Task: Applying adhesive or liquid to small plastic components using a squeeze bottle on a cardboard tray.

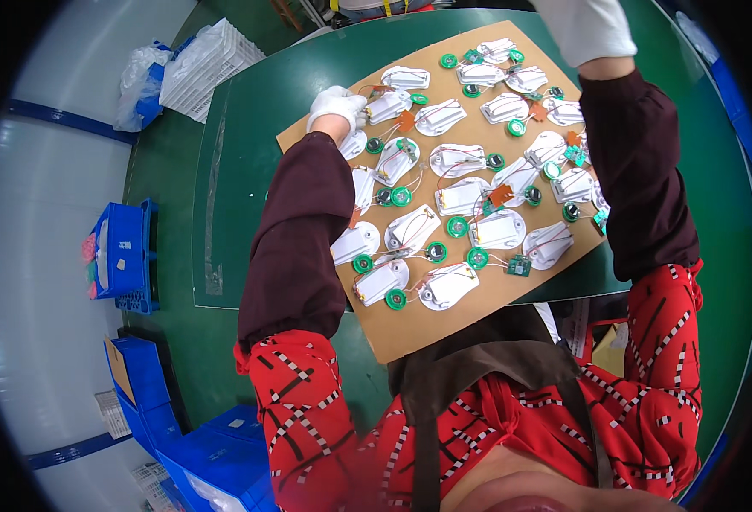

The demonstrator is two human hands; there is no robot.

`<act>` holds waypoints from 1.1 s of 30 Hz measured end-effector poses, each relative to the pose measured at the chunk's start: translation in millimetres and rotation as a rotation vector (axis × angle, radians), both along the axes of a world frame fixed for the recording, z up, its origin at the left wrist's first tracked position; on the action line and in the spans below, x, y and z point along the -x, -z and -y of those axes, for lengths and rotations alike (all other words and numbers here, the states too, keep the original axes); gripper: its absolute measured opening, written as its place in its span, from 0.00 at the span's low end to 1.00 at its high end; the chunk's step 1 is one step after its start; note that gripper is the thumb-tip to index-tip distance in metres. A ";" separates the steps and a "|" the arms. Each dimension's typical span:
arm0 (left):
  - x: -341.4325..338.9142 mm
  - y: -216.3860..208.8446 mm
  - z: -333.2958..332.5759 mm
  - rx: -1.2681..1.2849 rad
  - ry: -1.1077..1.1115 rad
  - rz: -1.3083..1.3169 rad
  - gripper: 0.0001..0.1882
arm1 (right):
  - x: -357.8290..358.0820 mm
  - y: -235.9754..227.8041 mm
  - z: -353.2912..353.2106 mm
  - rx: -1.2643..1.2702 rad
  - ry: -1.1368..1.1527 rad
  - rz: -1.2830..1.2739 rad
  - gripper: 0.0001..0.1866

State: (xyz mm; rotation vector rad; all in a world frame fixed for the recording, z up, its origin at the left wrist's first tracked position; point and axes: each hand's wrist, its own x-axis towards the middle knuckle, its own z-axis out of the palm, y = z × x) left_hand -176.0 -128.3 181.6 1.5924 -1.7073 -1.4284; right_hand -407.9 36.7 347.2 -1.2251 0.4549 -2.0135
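A brown cardboard sheet (pixel 418 328) carries several white plastic casings (pixel 461 198), each with thin wires. Green-rimmed round speakers (pixel 457 226), small green circuit boards (pixel 518 265) and orange-brown pieces (pixel 501 195) hang from the wires. My left hand (pixel 335 106), in a white glove, is at the sheet's far left edge with its fingers curled together, close against a white casing (pixel 388 107); what they hold is hidden. My right hand (pixel 587 32), also gloved in white, reaches past the far right corner of the sheet. Its fingers are cut off by the upper edge.
Under the cardboard lies a dark green table (pixel 239 188). White crates (pixel 209 68) with plastic bags stand at the far left. Blue bins (pixel 124 252) and blue boxes (pixel 222 452) line the left side on a green floor. Part of another person (pixel 371 8) shows beyond the table.
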 end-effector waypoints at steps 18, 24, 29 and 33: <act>46.9 -52.2 -2.2 0.718 0.356 0.681 0.18 | 40.0 65.5 -16.3 -0.387 0.064 0.044 0.17; 101.0 -36.1 -15.5 0.826 0.570 1.019 0.15 | 56.0 78.2 -18.7 -0.482 0.182 0.054 0.19; 105.9 -30.2 -9.5 0.642 0.588 1.078 0.16 | 71.7 85.2 -12.4 -0.487 0.223 -0.067 0.20; 105.0 -42.0 -3.9 0.470 0.528 0.888 0.22 | 71.3 83.6 -14.3 -0.422 0.251 -0.126 0.18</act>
